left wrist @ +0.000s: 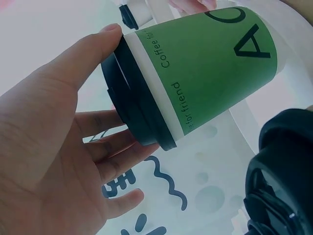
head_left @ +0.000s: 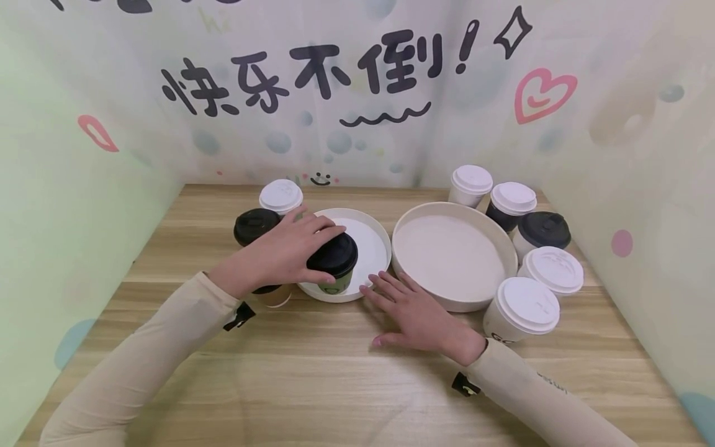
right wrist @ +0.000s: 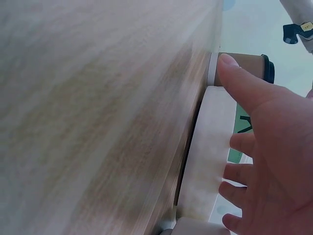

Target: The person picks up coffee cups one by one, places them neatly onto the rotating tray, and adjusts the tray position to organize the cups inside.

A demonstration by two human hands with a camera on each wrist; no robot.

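Note:
My left hand grips the black lid of a green-sleeved paper coffee cup, thumb on one side and fingers on the other. The cup appears over the smaller white round tray; whether its base touches is unclear. In the left wrist view the green sleeve shows black lettering. My right hand holds nothing, with fingers spread near the front rim of that tray and the larger round tray. In the right wrist view its fingertips come close to a pale tray wall.
Left of the smaller tray stand a white-lidded cup, a black-lidded cup and a brown cup partly hidden by my arm. Several lidded cups, including a front white-lidded one, curve around the larger tray's right side. A printed cloth backs the wooden table.

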